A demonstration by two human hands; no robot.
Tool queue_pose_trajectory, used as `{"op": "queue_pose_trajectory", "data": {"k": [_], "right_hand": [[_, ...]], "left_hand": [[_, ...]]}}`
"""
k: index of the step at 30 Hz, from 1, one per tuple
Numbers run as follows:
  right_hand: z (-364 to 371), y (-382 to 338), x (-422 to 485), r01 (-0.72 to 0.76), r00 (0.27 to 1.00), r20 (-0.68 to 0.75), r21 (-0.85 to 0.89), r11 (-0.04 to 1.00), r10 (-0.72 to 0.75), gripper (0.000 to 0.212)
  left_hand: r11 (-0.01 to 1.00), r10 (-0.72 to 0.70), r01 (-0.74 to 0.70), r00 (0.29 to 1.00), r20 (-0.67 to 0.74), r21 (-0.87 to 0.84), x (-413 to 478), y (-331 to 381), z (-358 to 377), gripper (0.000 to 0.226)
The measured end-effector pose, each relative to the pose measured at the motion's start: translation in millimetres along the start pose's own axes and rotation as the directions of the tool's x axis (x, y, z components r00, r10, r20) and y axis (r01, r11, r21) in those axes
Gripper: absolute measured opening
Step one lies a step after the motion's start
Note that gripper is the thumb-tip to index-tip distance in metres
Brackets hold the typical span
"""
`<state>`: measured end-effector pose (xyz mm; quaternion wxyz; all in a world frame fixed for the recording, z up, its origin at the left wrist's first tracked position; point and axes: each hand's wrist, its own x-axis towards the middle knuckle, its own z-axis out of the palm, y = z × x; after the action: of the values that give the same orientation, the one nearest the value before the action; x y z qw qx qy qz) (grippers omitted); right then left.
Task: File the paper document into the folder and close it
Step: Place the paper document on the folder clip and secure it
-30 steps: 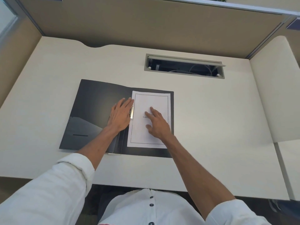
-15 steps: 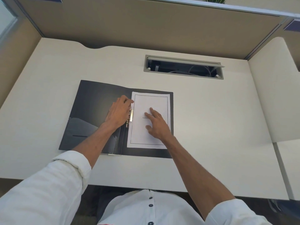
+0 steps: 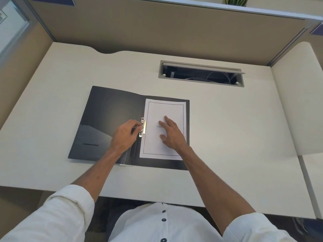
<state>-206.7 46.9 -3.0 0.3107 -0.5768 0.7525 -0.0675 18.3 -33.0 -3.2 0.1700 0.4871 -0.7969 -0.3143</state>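
Observation:
A black folder (image 3: 108, 112) lies open and flat on the desk. A white paper document (image 3: 166, 109) with a thin printed border rests on the folder's right half. Its left edge sits under a metal clip (image 3: 143, 127) beside the spine. My left hand (image 3: 125, 135) is curled, with its fingertips pinching the clip's lever. My right hand (image 3: 172, 132) lies flat on the middle of the sheet, fingers spread, pressing it down. A pocket shows on the left inner cover.
The cream desk (image 3: 236, 137) has an open cable tray (image 3: 201, 74) behind the folder. Beige partition walls (image 3: 157, 28) close off the back and the left. A side desk panel (image 3: 297, 102) rises at the right. The desk's near edge is just before my body.
My left hand has gone from lying flat on the left cover to curling its fingers onto the metal clip. My right hand has stayed on the paper.

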Motion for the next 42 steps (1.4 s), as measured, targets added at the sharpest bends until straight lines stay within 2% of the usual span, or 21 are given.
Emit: {"op": "queue_pose_trajectory", "data": {"k": [6,7,11,15,19,24,34,36,42], "right_hand": [[0.0,-1.4,-1.1,-0.001,1.000,-0.003,0.002,1.000,0.001,0.069],[0.3,-1.4,-1.2,0.000,1.000,-0.005,0.001,1.000,0.000,0.069],[0.2,-0.7,-1.5,0.002,1.000,-0.002,0.010,1.000,-0.002,0.069],[-0.4,-0.4,-0.6,0.006,1.000,0.004,0.003,1.000,-0.006,0.069],[0.4,-0.4,0.1,0.001,1.000,0.002,0.005,1.000,-0.001,0.069],[0.8,0.3,0.5,0.003,1.000,-0.001,-0.008,1.000,-0.003,0.069],[0.3,0.7,-1.3,0.012,1.000,0.000,-0.016,1.000,-0.012,0.069],[-1.2,1.6,-1.9,0.015,1.000,0.007,-0.024,1.000,-0.014,0.069],[-5.3,-6.6,2.0,0.009,1.000,-0.011,-0.065,0.998,-0.010,0.069]], "left_hand": [[0.990,-0.097,0.099,0.995,0.029,-0.097,-0.1,-2.1,3.8,0.015],[0.987,-0.121,0.126,0.991,0.049,-0.099,2.9,-2.7,5.2,0.021],[0.972,-0.233,0.223,0.949,0.211,0.070,11.8,-8.0,6.5,0.080],[0.953,-0.268,0.204,0.912,0.312,0.223,14.2,-17.2,9.5,0.093],[0.932,-0.292,0.185,0.892,0.345,0.311,15.3,-19.6,13.6,0.095],[0.910,-0.287,0.153,0.902,0.322,0.384,12.8,-19.3,19.6,0.089],[0.934,-0.270,0.156,0.897,0.349,0.321,10.6,-22.4,12.5,0.087],[0.939,-0.253,0.151,0.912,0.323,0.310,7.8,-24.0,11.1,0.081],[0.912,-0.294,0.248,0.951,0.097,0.327,-9.6,-51.6,-13.5,0.067]]}}
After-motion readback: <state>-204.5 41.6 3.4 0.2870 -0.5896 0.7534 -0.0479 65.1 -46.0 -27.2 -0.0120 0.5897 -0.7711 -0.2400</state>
